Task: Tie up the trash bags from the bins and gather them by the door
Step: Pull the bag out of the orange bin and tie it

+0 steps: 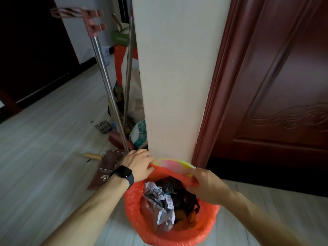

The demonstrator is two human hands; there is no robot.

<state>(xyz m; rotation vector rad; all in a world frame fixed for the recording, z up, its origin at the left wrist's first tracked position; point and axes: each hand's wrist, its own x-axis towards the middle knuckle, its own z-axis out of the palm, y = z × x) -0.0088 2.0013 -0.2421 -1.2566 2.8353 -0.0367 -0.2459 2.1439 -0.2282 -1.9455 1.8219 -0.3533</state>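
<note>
looking down into a red trash bag (134,208) lining a yellow bin (171,163), parked on the floor (44,157) right against the foot of a cream pillar (174,77), just left of a dark red door (276,86). stuffed with crumpled grey wrapping (159,201) and something black (179,192). left hand (137,166), black watch (123,173) on the wrist, gripping the bag's far-left edge, fingers curled and clamped on the plastic. right hand (205,185) over at the far-right edge, fingers closed on the red plastic too, though kinda blurry. also spotted: a dustpan (108,166) and two metal poles (103,73) just left of the pillar.
</note>
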